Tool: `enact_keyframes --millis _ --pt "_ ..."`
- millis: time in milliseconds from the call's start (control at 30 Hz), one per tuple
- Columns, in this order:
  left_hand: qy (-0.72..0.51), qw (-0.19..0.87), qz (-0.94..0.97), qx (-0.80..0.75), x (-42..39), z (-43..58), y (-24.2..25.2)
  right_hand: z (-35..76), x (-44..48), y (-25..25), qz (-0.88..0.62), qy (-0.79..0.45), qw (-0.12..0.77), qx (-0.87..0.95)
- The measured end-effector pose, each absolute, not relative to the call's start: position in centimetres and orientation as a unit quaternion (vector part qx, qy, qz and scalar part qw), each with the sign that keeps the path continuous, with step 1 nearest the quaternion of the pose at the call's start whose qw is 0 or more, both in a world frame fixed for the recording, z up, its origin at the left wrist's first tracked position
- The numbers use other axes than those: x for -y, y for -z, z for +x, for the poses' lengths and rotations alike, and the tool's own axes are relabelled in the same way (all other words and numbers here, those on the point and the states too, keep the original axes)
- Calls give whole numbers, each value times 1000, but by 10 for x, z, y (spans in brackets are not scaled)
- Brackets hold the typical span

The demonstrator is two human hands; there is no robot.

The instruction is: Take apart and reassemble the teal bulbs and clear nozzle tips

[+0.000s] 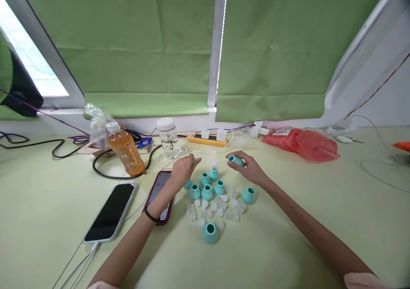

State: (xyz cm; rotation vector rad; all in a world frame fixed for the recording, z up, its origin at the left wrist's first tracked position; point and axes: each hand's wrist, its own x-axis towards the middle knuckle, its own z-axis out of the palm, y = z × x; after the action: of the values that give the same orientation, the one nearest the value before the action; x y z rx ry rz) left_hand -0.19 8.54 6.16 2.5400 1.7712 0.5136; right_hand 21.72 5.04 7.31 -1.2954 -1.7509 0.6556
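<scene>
My right hand (248,167) is closed around a small teal cup-shaped piece (236,161), held just above the table. My left hand (184,169) hovers with curled fingers beside a cluster of upright teal pieces (206,186); what its fingers hold, if anything, is hidden. One of those pieces carries a clear cap (214,164). Several small clear plastic caps (218,210) lie scattered below the cluster. Single teal pieces stand at the right (248,195) and nearest me (210,232).
Two phones lie left of my forearm, one black-screened (110,212), one red-cased (160,191). An orange drink bottle (126,150), a glass jar (167,137), a yellow power strip (208,138), cables (105,169) and a red plastic bag (301,143) line the back of the pale green table (288,237).
</scene>
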Motion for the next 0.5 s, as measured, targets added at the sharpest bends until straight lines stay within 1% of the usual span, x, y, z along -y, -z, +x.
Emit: enact_keyframes --millis 100,267,367,500 --pt "-119 5 817 -564 -92 -4 -49 226 -65 -57 -531 -273 367 713" --pt "-75 29 833 -547 -98 -7 -36 233 -75 -35 -519 -306 316 733" --pt "-84 34 838 -538 -98 -8 -37 234 -75 -30 -511 -319 288 744" --pt "-146 21 837 -527 -91 4 -49 232 -71 -33 -510 -318 255 758"
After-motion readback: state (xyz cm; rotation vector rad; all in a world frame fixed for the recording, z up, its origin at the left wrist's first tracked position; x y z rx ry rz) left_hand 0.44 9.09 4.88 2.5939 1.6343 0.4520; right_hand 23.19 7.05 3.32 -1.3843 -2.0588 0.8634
